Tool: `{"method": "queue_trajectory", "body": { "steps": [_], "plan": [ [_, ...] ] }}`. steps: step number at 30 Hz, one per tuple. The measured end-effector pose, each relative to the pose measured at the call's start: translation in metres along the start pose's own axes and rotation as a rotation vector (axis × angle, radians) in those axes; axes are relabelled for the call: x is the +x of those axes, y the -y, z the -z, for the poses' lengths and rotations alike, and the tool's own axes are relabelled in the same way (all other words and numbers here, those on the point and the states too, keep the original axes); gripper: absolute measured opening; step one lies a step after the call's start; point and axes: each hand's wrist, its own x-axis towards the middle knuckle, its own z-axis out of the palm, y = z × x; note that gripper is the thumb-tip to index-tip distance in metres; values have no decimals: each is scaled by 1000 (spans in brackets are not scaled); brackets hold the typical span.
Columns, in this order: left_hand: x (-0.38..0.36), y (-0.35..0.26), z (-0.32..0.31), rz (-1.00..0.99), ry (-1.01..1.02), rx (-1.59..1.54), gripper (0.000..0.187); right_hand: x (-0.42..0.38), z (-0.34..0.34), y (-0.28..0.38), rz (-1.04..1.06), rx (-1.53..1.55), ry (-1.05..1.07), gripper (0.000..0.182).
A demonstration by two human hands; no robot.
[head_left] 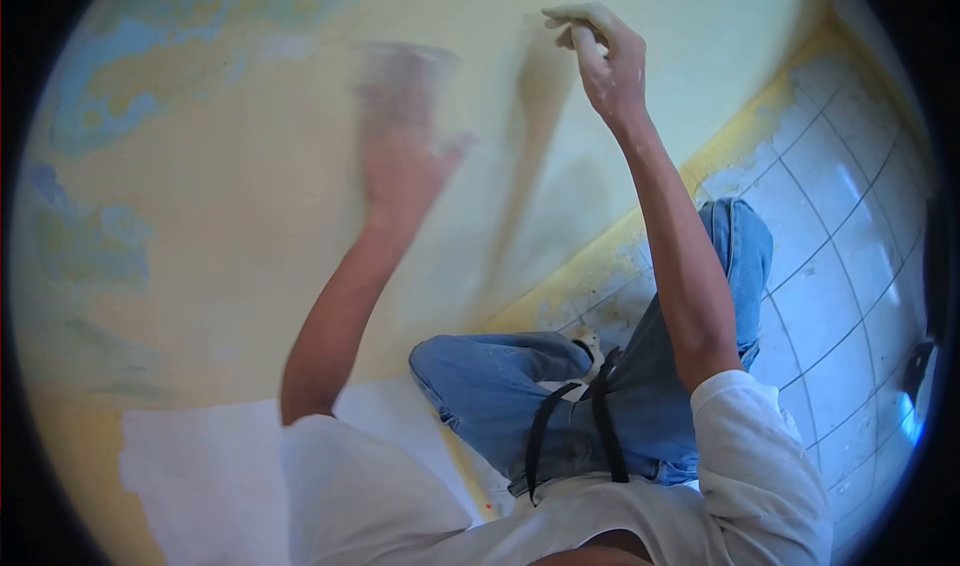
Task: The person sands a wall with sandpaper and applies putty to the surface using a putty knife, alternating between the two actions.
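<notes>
The person is crouching close to a pale yellow wall (250, 216), both bare arms raised against it. The left hand (400, 146) is smeared by motion blur; it is lying on or just over the wall, fingers seemingly spread upward, and whether it is holding anything cannot be told. The right hand (600, 61) is higher and sharper, its fingers (575, 14) curled narrowly around something small and pale that is mostly hidden. It may be a pad or a scrap of sanding paper, but that cannot be told. That small thing is sitting at the fingertips, touching or just off the wall, near the top of the view.

Judging from the posture, the step in hand is working the wall surface by hand. Doing it well would probably mean keeping the pressed part flat against the wall, moving in even overlapping passes, and letting the free hand feel for rough patches near the peeling blue areas (110, 66) at the left.

By count, there are two hands, one wall, one tiled floor (840, 266) at the right, and one white sheet (200, 466) lying at the foot of the wall. The person's knees in blue jeans (500, 386) are folding between wall and floor.
</notes>
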Motion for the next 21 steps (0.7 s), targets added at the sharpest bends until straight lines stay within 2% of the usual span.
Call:
{"method": "queue_trajectory", "body": {
  "steps": [1, 4, 7, 10, 13, 16, 19, 21],
  "plan": [
    [-1, -6, -5, -54, 48, -127, 100, 8, 2, 1, 16, 1, 8, 35],
    [12, 35, 15, -48, 88, -102, 105, 19, 6, 3, 40, 14, 4, 34],
    [21, 18, 26, 185, -261, 19, 107, 4, 5, 1, -26, 7, -19, 36],
    [5, 4, 7, -43, 33, -135, 107, 9, 10, 1, -18, -22, 6, 36],
    [21, 50, 36, 0, -57, 93, 107, 16, 9, 2, -27, 24, -28, 37],
    [14, 20, 22, 129, -234, -149, 106, 2, 8, 0, -68, 7, -23, 36],
    [13, 35, 22, -120, 96, -143, 105, 17, 10, -4, -28, 15, -16, 36],
    [28, 45, 38, 15, -110, 42, 103, 14, 7, -2, -44, 47, -27, 36]
  ]
}}
